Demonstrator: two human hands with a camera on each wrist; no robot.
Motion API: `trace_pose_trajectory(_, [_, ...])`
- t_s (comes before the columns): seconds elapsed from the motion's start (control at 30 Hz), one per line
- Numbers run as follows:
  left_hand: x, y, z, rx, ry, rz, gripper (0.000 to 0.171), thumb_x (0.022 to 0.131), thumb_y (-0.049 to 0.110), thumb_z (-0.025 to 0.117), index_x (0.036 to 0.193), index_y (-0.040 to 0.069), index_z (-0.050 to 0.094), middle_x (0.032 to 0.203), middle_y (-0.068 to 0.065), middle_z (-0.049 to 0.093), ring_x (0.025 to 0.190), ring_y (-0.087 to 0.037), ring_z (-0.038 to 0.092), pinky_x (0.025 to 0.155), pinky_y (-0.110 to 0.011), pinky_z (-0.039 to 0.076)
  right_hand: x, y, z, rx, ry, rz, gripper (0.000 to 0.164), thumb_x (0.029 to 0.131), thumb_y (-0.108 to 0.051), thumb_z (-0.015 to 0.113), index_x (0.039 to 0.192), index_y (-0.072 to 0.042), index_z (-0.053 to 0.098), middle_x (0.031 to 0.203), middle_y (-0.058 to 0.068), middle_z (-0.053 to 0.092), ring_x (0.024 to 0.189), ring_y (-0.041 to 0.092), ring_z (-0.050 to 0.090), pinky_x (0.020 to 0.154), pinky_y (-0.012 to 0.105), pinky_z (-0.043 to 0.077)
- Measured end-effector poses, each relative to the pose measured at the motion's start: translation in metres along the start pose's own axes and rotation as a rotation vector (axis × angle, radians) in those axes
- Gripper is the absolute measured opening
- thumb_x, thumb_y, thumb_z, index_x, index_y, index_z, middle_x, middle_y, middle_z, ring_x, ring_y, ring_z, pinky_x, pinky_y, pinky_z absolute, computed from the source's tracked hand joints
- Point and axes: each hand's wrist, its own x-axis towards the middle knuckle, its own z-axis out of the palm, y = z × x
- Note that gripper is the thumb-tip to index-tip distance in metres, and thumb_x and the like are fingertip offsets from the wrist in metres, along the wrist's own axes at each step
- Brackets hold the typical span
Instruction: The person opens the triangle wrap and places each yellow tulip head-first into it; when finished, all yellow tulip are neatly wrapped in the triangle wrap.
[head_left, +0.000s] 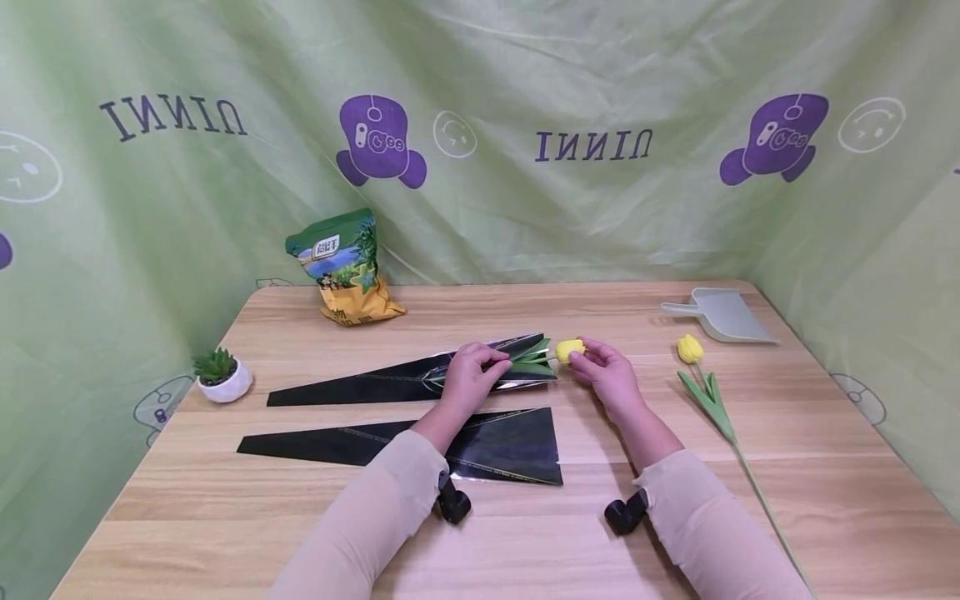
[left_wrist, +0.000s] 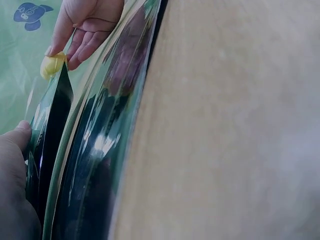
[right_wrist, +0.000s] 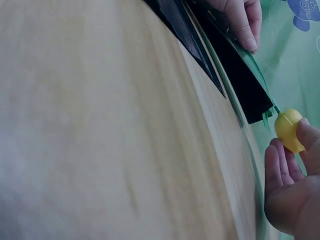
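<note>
**Yellow tulip point(head_left: 567, 351) resting partly inside a black flower sleeve point(head_left: 348, 388)**

The right hand point(head_left: 611, 379) is pinching the bloom point(right_wrist: 288, 131) between thumb and fingers, just beyond the sleeve's wide end. The left hand point(head_left: 469, 375) is pinching the sleeve beside the green leaves point(head_left: 529, 367); whether it is also gripping a leaf, I cannot tell. A second sleeve point(head_left: 513, 446) is lying flat on the counter point(head_left: 532, 546), on the near side of the first. At the right, another tulip point(head_left: 717, 412) is lying with its stem running toward the near edge, and a pale dustpan point(head_left: 729, 317) is sitting behind it. At the left, a potted succulent point(head_left: 227, 382) is standing near a green-and-yellow bag point(head_left: 345, 271).
</note>
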Motion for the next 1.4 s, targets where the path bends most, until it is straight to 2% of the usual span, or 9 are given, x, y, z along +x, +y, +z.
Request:
trace_pose_trajectory(0.1, [0.000,0.000,0.000,-0.001,-0.001,0.003,0.015,0.086,0.019,0.075,0.096,0.008,0.078,0.095,-0.007,0.073,0.103,-0.026,0.064,0.095,-0.039,0.050,0.000,-0.002,0.000,-0.043,-0.041,0.002,0.052,0.094,-0.003,0.062,0.141,0.008,0.042,0.095,-0.009,0.064,0.082,-0.002,0.067,0.082,0.018,0.057])
trace_pose_trajectory(0.2, [0.001,0.000,-0.001,0.001,-0.001,0.005,0.015,0.086,0.018,0.075,0.096,0.008,0.078,0.095,-0.007,0.073,0.103,-0.026,0.064,0.095,-0.039,0.050,0.002,-0.004,0.000,-0.114,-0.080,-0.009,0.049,0.094,-0.003,0.061,0.139,0.010,0.044,0.104,0.002,0.069,0.084,0.000,0.067,0.083,0.019,0.057])
trace_pose_trajectory(0.33, [0.001,0.000,-0.001,0.011,-0.004,0.005,0.015,0.086,0.019,0.075,0.096,0.008,0.078,0.095,-0.006,0.073,0.102,-0.025,0.064,0.095,-0.038,0.050,0.006,-0.006,0.000,-0.205,-0.139,-0.026,0.047,0.094,-0.005,0.062,0.135,0.012,0.047,0.120,0.017,0.063,0.087,0.001,0.064,0.085,0.019,0.056])
trace_pose_trajectory(0.43, [0.000,0.000,-0.001,0.013,-0.004,0.003,0.015,0.086,0.019,0.075,0.096,0.008,0.078,0.095,-0.006,0.073,0.102,-0.025,0.064,0.094,-0.038,0.050,0.010,-0.007,0.002,-0.253,-0.178,-0.033,0.047,0.093,-0.005,0.063,0.134,0.012,0.048,0.123,0.022,0.060,0.087,0.001,0.063,0.084,0.017,0.056])
trace_pose_trajectory(0.67, [0.001,-0.002,-0.001,0.008,-0.018,-0.005,0.017,0.087,0.019,0.075,0.098,0.007,0.078,0.097,-0.007,0.073,0.102,-0.026,0.064,0.094,-0.040,0.051,0.019,-0.007,0.005,-0.309,-0.270,-0.022,0.047,0.091,-0.003,0.065,0.134,0.010,0.050,0.110,0.013,0.065,0.084,0.002,0.063,0.080,0.020,0.058])
trace_pose_trajectory(0.97, [0.001,-0.003,-0.001,0.016,-0.007,0.014,0.016,0.086,0.020,0.075,0.097,0.009,0.078,0.097,-0.007,0.072,0.101,-0.025,0.064,0.092,-0.039,0.051,0.028,-0.012,0.010,-0.405,-0.359,-0.009,0.044,0.092,-0.006,0.066,0.131,0.009,0.054,0.121,0.024,0.065,0.089,0.006,0.065,0.082,0.023,0.058])
trace_pose_trajectory(1.2, [0.000,-0.001,-0.002,0.019,-0.016,0.010,0.016,0.086,0.020,0.075,0.096,0.009,0.078,0.098,-0.008,0.072,0.101,-0.026,0.063,0.093,-0.039,0.050,0.035,-0.008,0.015,-0.426,-0.387,0.004,0.043,0.091,-0.009,0.068,0.129,0.008,0.057,0.109,0.012,0.072,0.084,0.003,0.066,0.077,0.018,0.056])
trace_pose_trajectory(1.4, [0.000,0.000,-0.002,0.024,-0.013,0.014,0.016,0.086,0.020,0.075,0.097,0.009,0.078,0.096,-0.007,0.072,0.101,-0.025,0.064,0.093,-0.039,0.050,0.039,-0.007,0.021,-0.435,-0.391,-0.003,0.041,0.090,-0.007,0.069,0.127,0.007,0.060,0.109,0.014,0.072,0.080,0.002,0.066,0.075,0.017,0.056])
